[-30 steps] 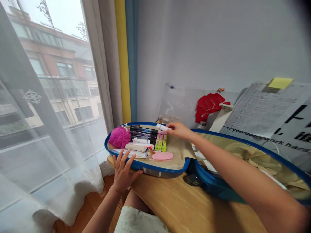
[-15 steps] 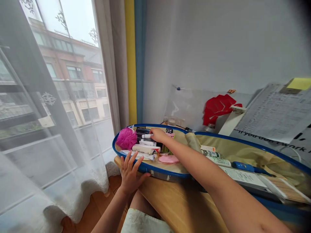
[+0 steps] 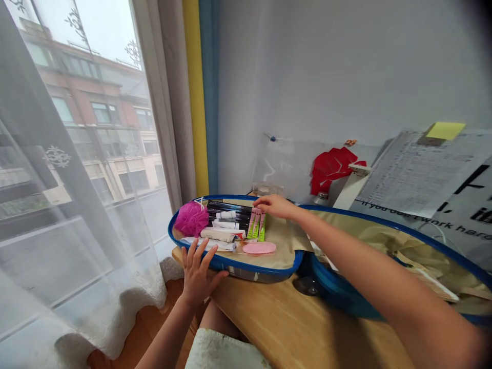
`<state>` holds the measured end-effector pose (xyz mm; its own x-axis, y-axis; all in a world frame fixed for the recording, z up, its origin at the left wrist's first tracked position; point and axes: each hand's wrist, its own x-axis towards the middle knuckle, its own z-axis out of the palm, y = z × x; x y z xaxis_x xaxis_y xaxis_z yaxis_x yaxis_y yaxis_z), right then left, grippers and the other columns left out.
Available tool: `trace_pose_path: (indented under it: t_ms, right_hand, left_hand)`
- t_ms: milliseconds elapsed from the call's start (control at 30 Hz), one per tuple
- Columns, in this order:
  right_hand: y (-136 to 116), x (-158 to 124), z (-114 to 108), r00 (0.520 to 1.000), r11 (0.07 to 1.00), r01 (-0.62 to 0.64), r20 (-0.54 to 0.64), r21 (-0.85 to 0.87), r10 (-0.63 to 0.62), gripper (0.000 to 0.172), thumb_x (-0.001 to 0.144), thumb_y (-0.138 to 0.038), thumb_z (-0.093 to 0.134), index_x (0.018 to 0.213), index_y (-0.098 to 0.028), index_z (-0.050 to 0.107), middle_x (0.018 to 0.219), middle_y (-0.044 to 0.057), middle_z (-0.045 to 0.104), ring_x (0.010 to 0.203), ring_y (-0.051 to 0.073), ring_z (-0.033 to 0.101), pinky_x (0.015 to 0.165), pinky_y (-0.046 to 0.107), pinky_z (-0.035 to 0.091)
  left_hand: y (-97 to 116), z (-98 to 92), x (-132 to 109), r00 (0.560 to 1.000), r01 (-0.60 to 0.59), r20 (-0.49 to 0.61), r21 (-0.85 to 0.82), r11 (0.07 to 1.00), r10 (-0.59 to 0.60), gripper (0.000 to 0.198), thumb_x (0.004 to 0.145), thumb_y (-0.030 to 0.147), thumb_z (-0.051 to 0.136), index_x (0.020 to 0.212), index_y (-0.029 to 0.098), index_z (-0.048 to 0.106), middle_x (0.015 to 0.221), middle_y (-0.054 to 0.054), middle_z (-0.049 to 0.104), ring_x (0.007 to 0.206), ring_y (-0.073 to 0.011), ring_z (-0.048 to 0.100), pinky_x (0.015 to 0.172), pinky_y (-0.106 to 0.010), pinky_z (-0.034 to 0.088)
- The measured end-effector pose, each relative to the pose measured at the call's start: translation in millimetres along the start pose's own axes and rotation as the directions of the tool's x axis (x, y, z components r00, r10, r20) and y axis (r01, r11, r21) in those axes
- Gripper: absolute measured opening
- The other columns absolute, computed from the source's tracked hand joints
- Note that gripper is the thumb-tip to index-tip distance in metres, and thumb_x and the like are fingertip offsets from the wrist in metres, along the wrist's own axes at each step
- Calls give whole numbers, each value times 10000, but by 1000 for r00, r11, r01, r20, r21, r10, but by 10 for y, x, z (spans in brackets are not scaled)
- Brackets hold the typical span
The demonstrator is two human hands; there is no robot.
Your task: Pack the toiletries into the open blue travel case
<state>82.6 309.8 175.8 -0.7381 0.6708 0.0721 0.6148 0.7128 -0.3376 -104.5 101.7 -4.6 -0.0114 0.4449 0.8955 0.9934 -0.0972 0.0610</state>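
Wood desk point(image 3: 261, 312) w/ open blue case point(image 3: 282, 238); clock = case's L half. L hand point(image 3: 199, 279) splayed on rim point(image 3: 296, 261), 8 o'clock. R hand point(image 3: 277, 206) well apart, ~1 o'clock by pink-green sticks point(image 3: 257, 225) — can't tell if gripping. Prob. best: steady rim, align sticks gently.

Just nearer than the right fingers point(image 3: 265, 201), pink-and-green sticks point(image 3: 257, 228) block the way; to their left crowd black packs point(image 3: 240, 209). Bare pale lining point(image 3: 280, 238) gives passage nearer and rightward, until the blue rim point(image 3: 265, 272) rises like a low wall.
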Motion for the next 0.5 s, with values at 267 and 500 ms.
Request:
trace_pose_path:
  t_ms: [267,500]
  right_hand:
    - [1124,-1313,-793,921,924,-374,-149,-80,359,277,828,-276,493,1022,-216,682,766,14,705,713,136,626,700,246,429]
    - [2010,-1964,-620,783,755,-616,-75,-225,617,40,776,-173,633,737,-176,640,767,16,662,679,94,580,697,257,455]
  left_hand:
    - [-20,13,-11,1000,1,-10,-23,1000,-1,589,820,446,596,1340,214,442,1362,-152,466,1373,-339,260,1120,-557,114]
    - [-10,11,0,1000,22,-12,-38,999,-22,606,813,415,608,1361,237,421,1390,-142,444,1370,-340,272,1122,-557,112]
